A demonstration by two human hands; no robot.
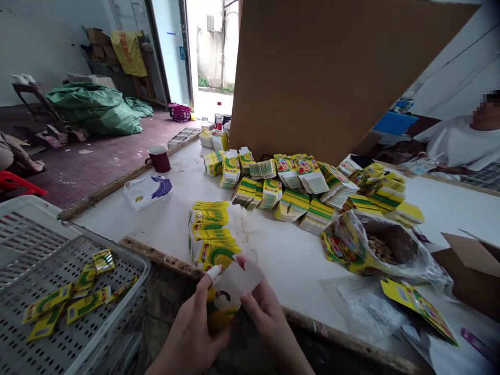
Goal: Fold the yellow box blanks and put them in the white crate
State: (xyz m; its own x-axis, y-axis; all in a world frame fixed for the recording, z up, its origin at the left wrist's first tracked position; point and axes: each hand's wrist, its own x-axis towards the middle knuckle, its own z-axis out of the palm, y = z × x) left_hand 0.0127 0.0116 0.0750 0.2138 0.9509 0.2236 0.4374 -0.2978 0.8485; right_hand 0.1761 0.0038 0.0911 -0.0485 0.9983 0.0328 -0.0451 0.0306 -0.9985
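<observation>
Between my two hands, over the table's front edge, is a yellow, green and white cardboard packet [230,286] with its white flaps raised. My left hand [199,317] grips its lower left side, and one finger has a white wrap on its tip. On the right, my right hand [261,302] pinches a white flap between thumb and fingers. Just beyond my hands lies a fanned row of flat yellow packets [211,224], their white ends pointing right. The inside of the held packet cannot be made out.
Bundled yellow cartons [289,203] fill the table's middle, before a large cardboard sheet [312,78]. An open bag [378,245] holds small tan pieces. At left stand a crate [128,255] with several yellow packets and a mug [159,159]. A person [461,135] sits at far right.
</observation>
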